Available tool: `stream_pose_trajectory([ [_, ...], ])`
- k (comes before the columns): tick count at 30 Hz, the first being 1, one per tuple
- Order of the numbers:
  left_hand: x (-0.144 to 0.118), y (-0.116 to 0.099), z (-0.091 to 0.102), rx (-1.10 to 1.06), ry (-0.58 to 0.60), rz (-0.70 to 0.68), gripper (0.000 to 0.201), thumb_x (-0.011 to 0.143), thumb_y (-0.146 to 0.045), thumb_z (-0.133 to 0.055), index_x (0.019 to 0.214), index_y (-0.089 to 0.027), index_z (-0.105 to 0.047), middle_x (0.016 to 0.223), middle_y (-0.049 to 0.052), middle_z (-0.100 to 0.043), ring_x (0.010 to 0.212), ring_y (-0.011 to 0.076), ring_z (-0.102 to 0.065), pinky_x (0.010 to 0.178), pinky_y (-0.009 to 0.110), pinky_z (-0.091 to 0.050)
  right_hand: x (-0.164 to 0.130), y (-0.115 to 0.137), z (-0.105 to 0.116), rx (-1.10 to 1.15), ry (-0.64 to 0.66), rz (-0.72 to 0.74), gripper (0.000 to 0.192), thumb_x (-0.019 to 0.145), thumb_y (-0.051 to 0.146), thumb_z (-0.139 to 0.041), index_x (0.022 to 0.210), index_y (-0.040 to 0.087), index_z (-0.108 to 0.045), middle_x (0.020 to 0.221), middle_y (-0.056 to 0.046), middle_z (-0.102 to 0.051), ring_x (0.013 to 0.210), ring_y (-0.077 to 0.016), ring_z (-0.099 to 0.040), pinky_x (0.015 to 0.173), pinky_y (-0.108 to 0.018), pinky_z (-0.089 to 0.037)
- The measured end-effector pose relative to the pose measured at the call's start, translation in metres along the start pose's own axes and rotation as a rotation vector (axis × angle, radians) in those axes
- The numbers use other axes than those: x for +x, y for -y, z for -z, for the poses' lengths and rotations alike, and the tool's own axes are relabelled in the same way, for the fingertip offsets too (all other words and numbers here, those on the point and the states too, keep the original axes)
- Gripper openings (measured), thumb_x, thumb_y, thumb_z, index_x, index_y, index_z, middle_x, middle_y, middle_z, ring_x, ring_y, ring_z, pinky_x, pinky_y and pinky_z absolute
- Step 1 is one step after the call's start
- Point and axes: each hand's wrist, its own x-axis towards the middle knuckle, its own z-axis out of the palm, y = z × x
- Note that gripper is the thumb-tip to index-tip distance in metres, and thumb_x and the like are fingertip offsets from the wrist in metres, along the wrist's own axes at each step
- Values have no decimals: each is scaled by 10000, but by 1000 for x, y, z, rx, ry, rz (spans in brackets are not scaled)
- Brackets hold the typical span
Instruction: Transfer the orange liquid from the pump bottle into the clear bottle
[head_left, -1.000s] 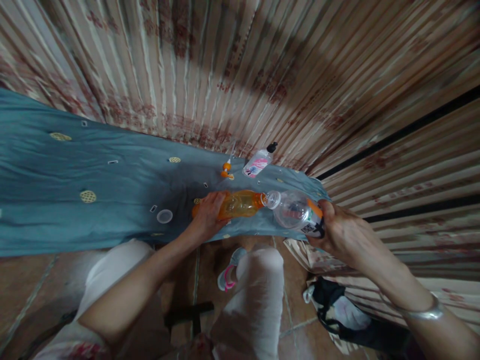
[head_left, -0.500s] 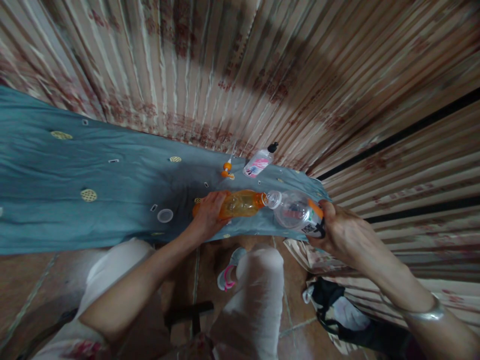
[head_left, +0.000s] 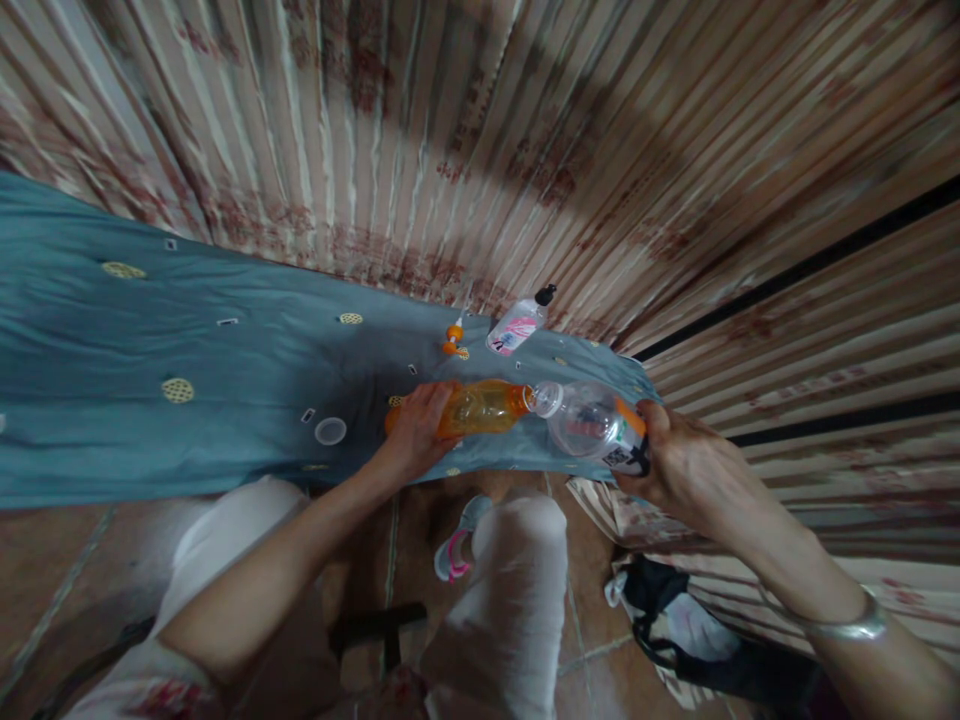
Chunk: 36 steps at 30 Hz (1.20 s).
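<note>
My left hand [head_left: 424, 425] is wrapped round the lower part of an orange see-through bottle [head_left: 487, 407], whose mouth points right. In my right hand [head_left: 671, 455] is a clear plastic bottle [head_left: 585, 418] with a black, white and orange label, gripped near its base. The two mouths meet or nearly meet; I cannot tell whether they touch. Behind the orange bottle lies an orange pump head [head_left: 452, 338] with a thin clear tube. A clear pump bottle [head_left: 516, 328] with a pink label and black top stands close to it. How full the held bottles are is unclear.
A blue patterned cloth [head_left: 247, 370] covers the long narrow surface, with a round whitish lid [head_left: 331, 431] on its left part. A pleated curtain [head_left: 420, 150] hangs right behind it. Below are my knees and a dark bag [head_left: 660, 610] on the right.
</note>
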Motion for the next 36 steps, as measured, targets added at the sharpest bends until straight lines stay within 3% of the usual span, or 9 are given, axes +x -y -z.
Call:
stream_pose_trajectory([
  [10, -2, 2, 0, -18, -16, -30, 641, 799, -269, -756, 1369, -231, -464, 1302, 113, -626, 1220, 301, -608, 1022, 468, -501, 0, 0, 1, -11, -19, 17, 339, 745, 295, -659, 1014, 155, -508, 727, -77, -648, 628, -242, -628, 580, -306, -385],
  [36, -1, 0, -2, -7, -8, 3, 648, 777, -223, -768, 1354, -198, -474, 1319, 126, -624, 1246, 300, -597, 1030, 457, -500, 1, 0, 3, -30, -9, 15, 317, 751, 280, -649, 1005, 155, -506, 729, -88, -660, 653, -257, -654, 587, -307, -409],
])
